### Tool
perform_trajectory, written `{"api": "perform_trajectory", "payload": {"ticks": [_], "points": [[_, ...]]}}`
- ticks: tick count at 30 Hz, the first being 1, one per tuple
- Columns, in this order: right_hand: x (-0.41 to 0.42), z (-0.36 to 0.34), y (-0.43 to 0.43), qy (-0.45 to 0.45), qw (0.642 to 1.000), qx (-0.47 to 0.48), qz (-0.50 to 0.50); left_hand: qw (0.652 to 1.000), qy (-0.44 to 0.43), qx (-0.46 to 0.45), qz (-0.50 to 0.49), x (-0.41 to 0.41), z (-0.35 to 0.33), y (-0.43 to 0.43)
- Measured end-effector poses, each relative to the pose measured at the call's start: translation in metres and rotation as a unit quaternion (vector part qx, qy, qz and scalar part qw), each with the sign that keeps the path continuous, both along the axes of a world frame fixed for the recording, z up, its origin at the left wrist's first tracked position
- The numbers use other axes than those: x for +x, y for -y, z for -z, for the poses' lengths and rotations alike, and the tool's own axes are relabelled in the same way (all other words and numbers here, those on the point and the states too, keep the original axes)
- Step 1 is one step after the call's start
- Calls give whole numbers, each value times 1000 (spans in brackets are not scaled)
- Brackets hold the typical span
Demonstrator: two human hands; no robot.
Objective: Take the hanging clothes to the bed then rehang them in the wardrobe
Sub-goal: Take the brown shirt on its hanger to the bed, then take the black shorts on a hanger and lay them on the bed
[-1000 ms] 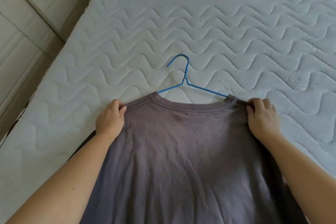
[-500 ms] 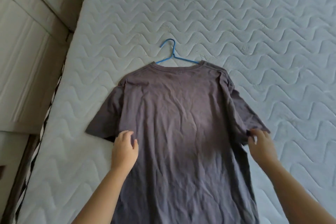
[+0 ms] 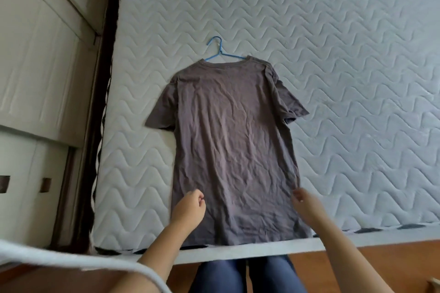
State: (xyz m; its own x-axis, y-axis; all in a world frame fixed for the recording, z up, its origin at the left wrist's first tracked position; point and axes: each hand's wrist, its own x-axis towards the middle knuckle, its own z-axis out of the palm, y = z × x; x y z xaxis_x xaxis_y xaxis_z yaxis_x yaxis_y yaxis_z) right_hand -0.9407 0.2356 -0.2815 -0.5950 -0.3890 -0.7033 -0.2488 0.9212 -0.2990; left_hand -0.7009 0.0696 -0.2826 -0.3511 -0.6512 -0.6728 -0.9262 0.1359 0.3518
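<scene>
- The grey T-shirt (image 3: pixel 233 145) lies spread flat on the bed (image 3: pixel 345 78), its hem at the near edge and both short sleeves out to the sides
- A blue hanger (image 3: pixel 217 51) sits in its neck, hook pointing away
- The left hand (image 3: pixel 189 207) is over the lower left side, fingers (image 3: pixel 198 197) curled in; whether they pinch cloth I cannot tell
- The right hand (image 3: pixel 303 202) meets the right side seam, blurred, so its grip is unclear
- The wardrobe (image 3: pixel 42 66) stands just left of the bed

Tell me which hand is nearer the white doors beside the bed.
Left. The left hand is over the lower left of the shirt, toward the white doors; the right hand is at the shirt's opposite edge.
</scene>
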Motion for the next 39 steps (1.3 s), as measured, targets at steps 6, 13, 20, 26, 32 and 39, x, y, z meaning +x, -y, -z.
{"api": "perform_trajectory", "payload": {"ticks": [6,13,20,26,32,39], "points": [[51,-17,-64,18,999,13,-35,999,4,54,-1,30,-26,-52],[63,-27,-97,31,996,-39,-72,997,-26,17,-74,55,-44,-91],[59,-21,-152,49,991,-57,-113,960,-86,23,-265,100,-50,-181],[83,-17,-179,74,986,-35,-148,918,-100,54,-381,170,-50,-265],[144,-23,-120,110,965,-51,-233,847,-132,4,-515,243,-78,-285],[288,-54,-12,125,941,-115,-292,791,-178,-58,-583,360,-127,-265]]}}
